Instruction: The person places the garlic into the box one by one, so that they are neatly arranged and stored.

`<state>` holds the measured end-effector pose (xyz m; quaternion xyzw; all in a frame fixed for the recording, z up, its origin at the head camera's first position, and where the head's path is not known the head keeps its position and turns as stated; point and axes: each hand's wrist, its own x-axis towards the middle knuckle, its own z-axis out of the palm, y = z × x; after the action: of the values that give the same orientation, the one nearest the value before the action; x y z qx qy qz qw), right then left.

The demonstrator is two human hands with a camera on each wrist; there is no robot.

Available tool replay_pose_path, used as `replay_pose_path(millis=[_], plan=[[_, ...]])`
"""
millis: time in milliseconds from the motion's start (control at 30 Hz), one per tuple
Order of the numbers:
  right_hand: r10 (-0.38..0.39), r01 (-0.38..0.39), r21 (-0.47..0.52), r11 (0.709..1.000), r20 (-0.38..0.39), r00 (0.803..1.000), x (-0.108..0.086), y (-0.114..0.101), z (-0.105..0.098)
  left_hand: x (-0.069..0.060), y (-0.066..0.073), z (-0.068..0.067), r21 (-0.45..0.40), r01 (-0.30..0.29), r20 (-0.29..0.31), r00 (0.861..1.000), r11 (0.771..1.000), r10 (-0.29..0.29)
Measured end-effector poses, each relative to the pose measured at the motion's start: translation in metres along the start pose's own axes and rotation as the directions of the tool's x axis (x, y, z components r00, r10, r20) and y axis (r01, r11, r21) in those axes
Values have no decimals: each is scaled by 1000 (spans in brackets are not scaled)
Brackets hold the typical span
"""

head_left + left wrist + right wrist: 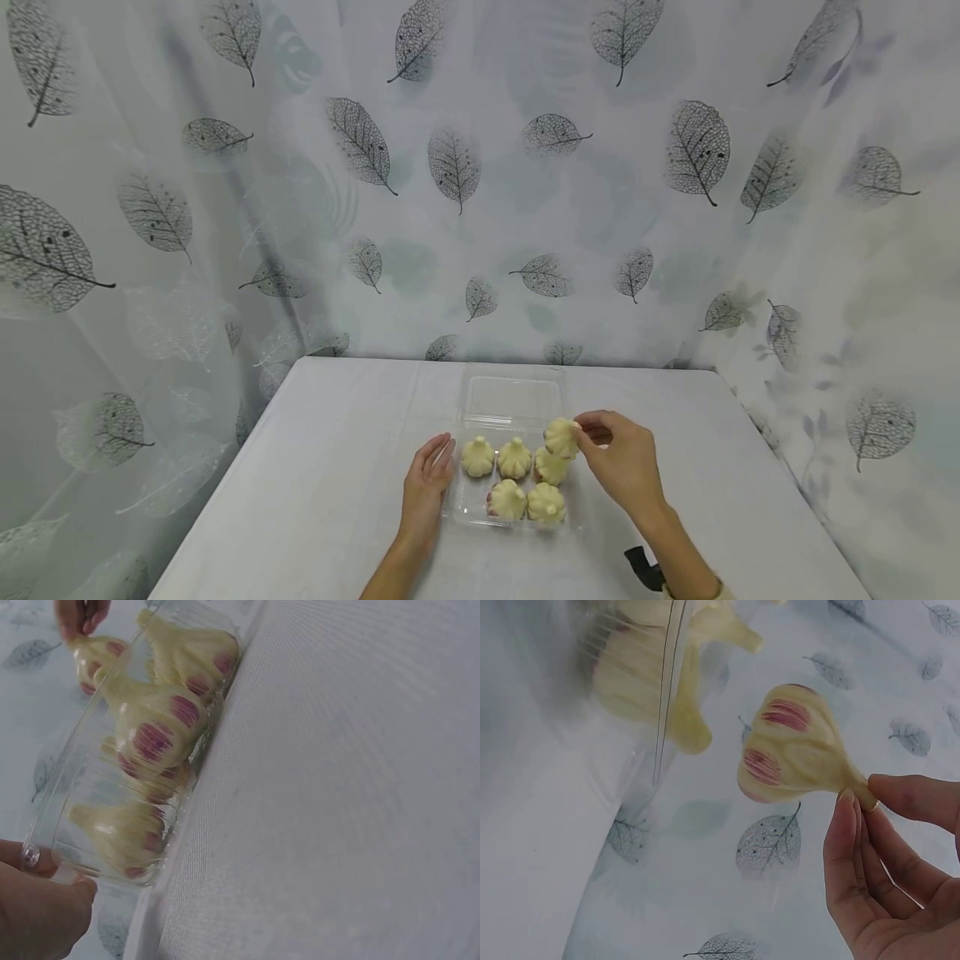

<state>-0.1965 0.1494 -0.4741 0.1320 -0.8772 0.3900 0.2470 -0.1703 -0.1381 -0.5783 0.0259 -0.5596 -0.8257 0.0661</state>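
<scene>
My right hand (622, 458) pinches the stem of a model garlic bulb (787, 750), pale yellow with purple streaks, between thumb and fingers. The bulb hangs above the back right of a clear plastic box (468, 504), apart from its wall in the right wrist view. Inside the box several more garlic bulbs (513, 458) sit in two rows, stems up or tilted. My left hand (426, 487) rests against the left side of the box with its fingers fairly straight. In the left wrist view, the left fingertips (79, 889) touch the box's corner.
The box's clear lid (513, 400) lies folded back behind it on the white table (322, 467). A black strap-like piece (643, 571) is by the right forearm. Leaf-patterned curtains (465, 217) stand behind the table and at both sides.
</scene>
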Motion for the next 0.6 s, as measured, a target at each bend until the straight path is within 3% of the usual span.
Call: replay_pose_path(millis=[333, 600], plan=[[-26, 24, 48, 999, 30, 999, -3, -8, 8, 0, -2, 0, -7, -19, 2, 1000, 1000, 19], [-39, 36, 74, 997, 44, 998, -6, -15, 13, 0, -1, 0, -13, -2, -9, 1000, 1000, 2]])
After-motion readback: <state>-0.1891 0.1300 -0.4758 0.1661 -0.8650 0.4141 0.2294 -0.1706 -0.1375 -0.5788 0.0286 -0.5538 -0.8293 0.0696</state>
